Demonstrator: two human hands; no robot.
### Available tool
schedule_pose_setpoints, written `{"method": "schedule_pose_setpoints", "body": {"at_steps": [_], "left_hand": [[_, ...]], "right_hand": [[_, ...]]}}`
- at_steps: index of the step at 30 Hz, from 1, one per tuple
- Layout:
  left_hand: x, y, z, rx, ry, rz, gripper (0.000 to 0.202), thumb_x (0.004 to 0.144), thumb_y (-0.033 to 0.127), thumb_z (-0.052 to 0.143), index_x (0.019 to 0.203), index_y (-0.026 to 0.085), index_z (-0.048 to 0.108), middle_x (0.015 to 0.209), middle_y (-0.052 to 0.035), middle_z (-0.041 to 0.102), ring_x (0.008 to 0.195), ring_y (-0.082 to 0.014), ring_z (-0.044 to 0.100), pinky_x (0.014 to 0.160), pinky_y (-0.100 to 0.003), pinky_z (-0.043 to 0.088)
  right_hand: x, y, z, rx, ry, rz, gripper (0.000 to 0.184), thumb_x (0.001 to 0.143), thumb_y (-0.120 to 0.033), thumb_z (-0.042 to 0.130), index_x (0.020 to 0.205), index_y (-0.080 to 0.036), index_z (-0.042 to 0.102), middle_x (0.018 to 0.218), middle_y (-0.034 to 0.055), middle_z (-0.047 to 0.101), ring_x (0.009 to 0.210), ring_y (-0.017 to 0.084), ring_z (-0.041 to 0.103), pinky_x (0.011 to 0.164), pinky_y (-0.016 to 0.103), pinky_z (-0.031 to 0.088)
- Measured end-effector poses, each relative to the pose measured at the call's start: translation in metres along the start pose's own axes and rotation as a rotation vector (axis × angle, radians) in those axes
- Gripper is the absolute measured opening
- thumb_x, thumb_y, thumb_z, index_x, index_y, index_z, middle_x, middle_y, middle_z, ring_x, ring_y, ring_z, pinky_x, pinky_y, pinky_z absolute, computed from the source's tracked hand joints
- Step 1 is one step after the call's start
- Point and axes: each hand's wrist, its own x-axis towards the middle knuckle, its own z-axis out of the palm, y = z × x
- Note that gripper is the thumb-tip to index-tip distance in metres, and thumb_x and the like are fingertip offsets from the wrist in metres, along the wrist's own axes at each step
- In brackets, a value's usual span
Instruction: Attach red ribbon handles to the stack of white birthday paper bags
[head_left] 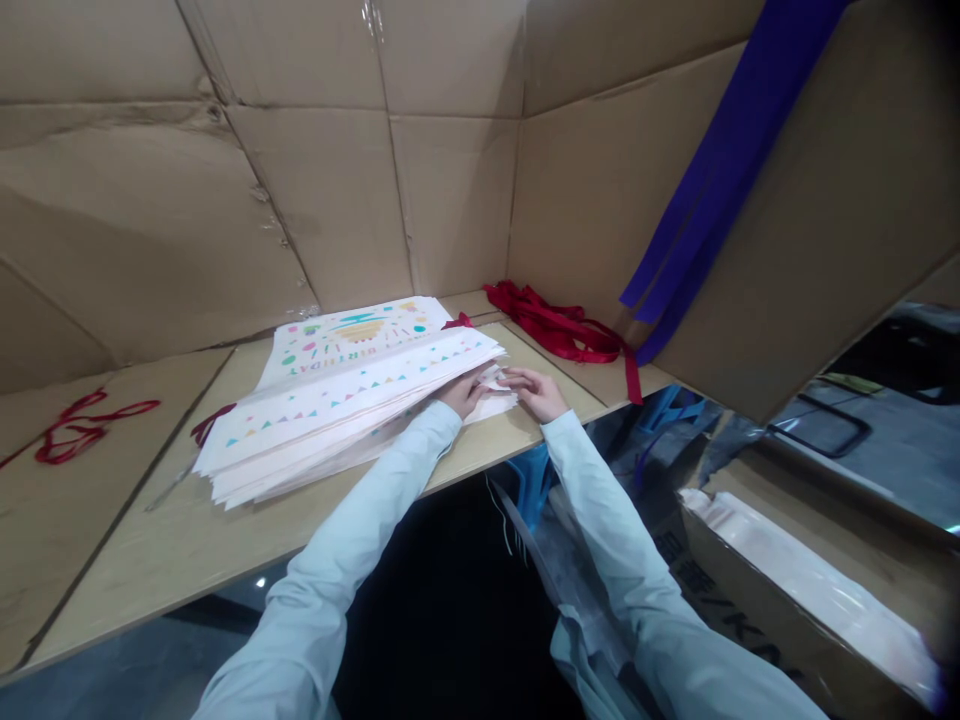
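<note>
A stack of flat white paper bags (337, 400) printed with coloured birthday shapes lies on the wooden table (187, 540). My left hand (463, 392) rests at the stack's right end, its fingers curled into the bag edges. Just to the right, my right hand (535, 391) lies on the table with its fingers touching the same end of the stack. Both arms wear pale blue sleeves. What the fingertips pinch is hidden among the bag edges.
Red ribbon handles (559, 325) lie heaped at the back right corner, and a loose red ribbon (75, 425) lies at the left. Cardboard walls (300, 180) enclose the table. Blue ribbons (720, 170) hang on the right. A cardboard box (810, 590) of wrapped goods stands lower right.
</note>
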Motion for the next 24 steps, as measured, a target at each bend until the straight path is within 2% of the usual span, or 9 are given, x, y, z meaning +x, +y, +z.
{"method": "schedule_pose_setpoints", "body": {"at_steps": [5,11,16,21,24], "left_hand": [[0.0002,-0.0018,0.0008,0.011,0.004,0.010,0.046,0.082,0.028,0.046,0.127,0.018,0.046,0.130,-0.0071,0.048,0.125,-0.0239,0.038,0.108,-0.041,0.027],[-0.0005,-0.0033,0.0015,-0.005,0.032,0.014,0.044,0.082,0.028,0.047,0.125,0.020,0.048,0.130,-0.0048,0.048,0.126,-0.0231,0.037,0.109,-0.040,0.026],[-0.0002,-0.0018,0.0012,-0.018,0.022,0.010,0.044,0.083,0.027,0.046,0.127,0.019,0.046,0.130,-0.0066,0.048,0.125,-0.0232,0.037,0.108,-0.041,0.026],[-0.0002,-0.0030,0.0056,-0.057,0.006,-0.006,0.046,0.081,0.030,0.050,0.125,0.016,0.047,0.122,-0.0101,0.055,0.114,-0.0239,0.049,0.104,-0.041,0.034],[-0.0018,-0.0026,0.0057,-0.115,-0.050,0.044,0.055,0.076,0.032,0.057,0.127,0.016,0.045,0.122,-0.0096,0.054,0.108,-0.0224,0.054,0.099,-0.038,0.041]], "right_hand": [[0.0002,-0.0002,0.0005,0.021,0.005,-0.009,0.051,0.058,-0.007,0.041,0.106,-0.013,0.058,0.089,0.0071,0.069,0.086,0.017,0.064,0.072,0.027,0.049],[0.0000,-0.0016,0.0017,0.049,0.016,0.012,0.049,0.057,-0.008,0.041,0.103,-0.013,0.058,0.088,0.0076,0.069,0.083,0.017,0.064,0.064,0.025,0.050],[0.0001,-0.0031,0.0016,0.074,0.013,0.024,0.048,0.058,-0.009,0.042,0.103,-0.012,0.059,0.089,0.0089,0.069,0.082,0.018,0.064,0.067,0.028,0.050],[0.0018,-0.0036,0.0016,0.146,0.056,0.032,0.035,0.060,-0.013,0.049,0.093,-0.013,0.060,0.088,0.0091,0.069,0.087,0.019,0.064,0.081,0.034,0.049],[0.0021,-0.0045,0.0021,0.178,0.066,0.043,0.034,0.060,-0.015,0.051,0.093,-0.014,0.060,0.091,0.0089,0.068,0.088,0.019,0.064,0.084,0.034,0.049]]}}
